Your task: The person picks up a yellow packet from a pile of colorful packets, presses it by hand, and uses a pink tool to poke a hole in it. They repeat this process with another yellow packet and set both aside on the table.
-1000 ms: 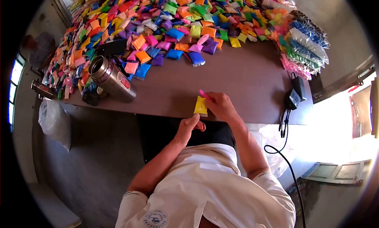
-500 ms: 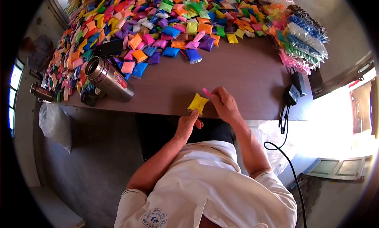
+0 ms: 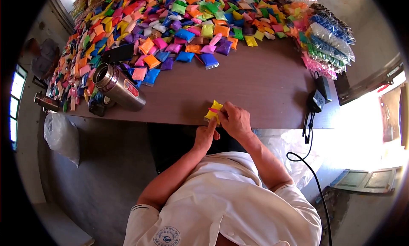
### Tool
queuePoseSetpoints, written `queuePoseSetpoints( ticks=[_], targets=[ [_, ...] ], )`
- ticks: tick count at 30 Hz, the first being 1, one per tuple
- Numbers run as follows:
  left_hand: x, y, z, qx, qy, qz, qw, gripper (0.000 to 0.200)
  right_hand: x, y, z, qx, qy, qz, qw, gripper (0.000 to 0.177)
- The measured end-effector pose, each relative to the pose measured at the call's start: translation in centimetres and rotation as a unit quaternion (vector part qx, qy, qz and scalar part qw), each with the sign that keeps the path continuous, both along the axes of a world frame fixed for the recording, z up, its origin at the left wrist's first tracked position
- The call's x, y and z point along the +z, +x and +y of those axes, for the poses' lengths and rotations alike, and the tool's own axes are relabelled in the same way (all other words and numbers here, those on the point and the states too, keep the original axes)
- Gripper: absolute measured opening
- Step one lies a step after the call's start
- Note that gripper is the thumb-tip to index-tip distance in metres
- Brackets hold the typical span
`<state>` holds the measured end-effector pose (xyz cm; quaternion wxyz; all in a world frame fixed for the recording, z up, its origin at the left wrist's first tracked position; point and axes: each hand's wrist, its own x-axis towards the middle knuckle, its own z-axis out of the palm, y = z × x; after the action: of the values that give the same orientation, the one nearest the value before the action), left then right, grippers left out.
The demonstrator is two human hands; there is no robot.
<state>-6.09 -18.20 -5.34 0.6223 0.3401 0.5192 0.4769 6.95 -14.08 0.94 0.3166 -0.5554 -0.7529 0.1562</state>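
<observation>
A small yellow packet with a clear edge is at the front edge of the brown table. My left hand grips its near end, thumb on top and fingers curled beneath. Pinched in my right hand is a thin pink piece, too small to make out in detail. It lies across the yellow packet in this view, and the right fingertips are right at the packet's right side.
A big heap of colourful packets covers the back and left of the table. A steel flask stands open at left beside a black phone. Bagged bundles and a black adapter are at right. A person is far left.
My right hand has moved left and slightly down, bringing the pink piece from beside the yellow packet to over it. My left hand keeps its grip on the packet.
</observation>
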Motion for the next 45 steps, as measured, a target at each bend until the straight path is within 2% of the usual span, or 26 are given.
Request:
queuePoseSetpoints(
  ticks=[3, 6, 9, 11, 19, 22, 24, 25, 27, 28, 31, 41, 45],
  targets=[
    [0.1, 0.1, 0.0, 0.018, 0.005, 0.003, 1.0, 0.053, -0.2, 0.1, 0.1, -0.014, -0.006, 0.005, 1.0, 0.017],
    [-0.4, 0.0, 0.0, -0.012, -0.001, 0.032, 0.999, 0.047, 0.1, -0.1, 0.2, -0.025, -0.02, -0.005, 0.999, 0.016],
    [-0.4, 0.2, 0.1, -0.005, -0.009, 0.028, 1.0, 0.055, 0.0, -0.2, 0.4, -0.043, -0.011, -0.034, 0.998, 0.014],
    [-0.2, 0.1, 0.1, -0.023, 0.007, 0.068, 0.997, 0.059, 0.4, -0.2, 0.4, -0.043, -0.013, -0.021, 0.999, 0.013],
    [-0.6, 0.1, 0.1, -0.026, 0.017, 0.064, 0.997, 0.061, 0.1, 0.6, 2.6, -0.05, -0.016, -0.043, 0.998, 0.013],
    [-1.2, 0.0, 0.3, -0.031, 0.012, 0.054, 0.998, 0.061, 0.5, 1.5, 3.2, -0.067, -0.009, -0.028, 0.997, 0.013],
    [-1.5, 0.0, 0.4, -0.032, 0.003, 0.052, 0.998, 0.061, 1.4, 1.9, 2.5, -0.071, -0.007, 0.057, 0.996, 0.014],
    [-1.4, 0.1, 0.2, -0.028, 0.006, 0.062, 0.998, 0.062, 1.9, 1.9, 1.8, -0.071, -0.011, 0.056, 0.996, 0.014],
    [-1.2, 0.2, 0.0, -0.025, 0.012, 0.073, 0.997, 0.062, 2.7, 1.6, 1.1, 0.0, 0.03, 0.038, 0.999, 0.011],
    [-1.1, 0.1, 0.0, -0.026, 0.02, 0.076, 0.997, 0.063, 2.6, 1.3, 0.9, -0.001, 0.031, 0.04, 0.999, 0.011],
    [-0.8, 0.1, 0.0, -0.027, 0.02, 0.087, 0.996, 0.063, 1.6, 0.4, 1.0, 0.052, 0.052, -0.076, 0.994, 0.015],
    [-0.2, 0.2, 0.0, -0.023, 0.004, 0.09, 0.996, 0.061, 1.0, -0.8, 2.2, 0.013, 0.007, -0.122, 0.992, 0.014],
    [-0.3, 0.4, 0.2, -0.022, 0.047, 0.065, 0.997, 0.062, 0.8, -1.4, 2.2, -0.024, 0.018, -0.116, 0.993, 0.014]
  ],
)
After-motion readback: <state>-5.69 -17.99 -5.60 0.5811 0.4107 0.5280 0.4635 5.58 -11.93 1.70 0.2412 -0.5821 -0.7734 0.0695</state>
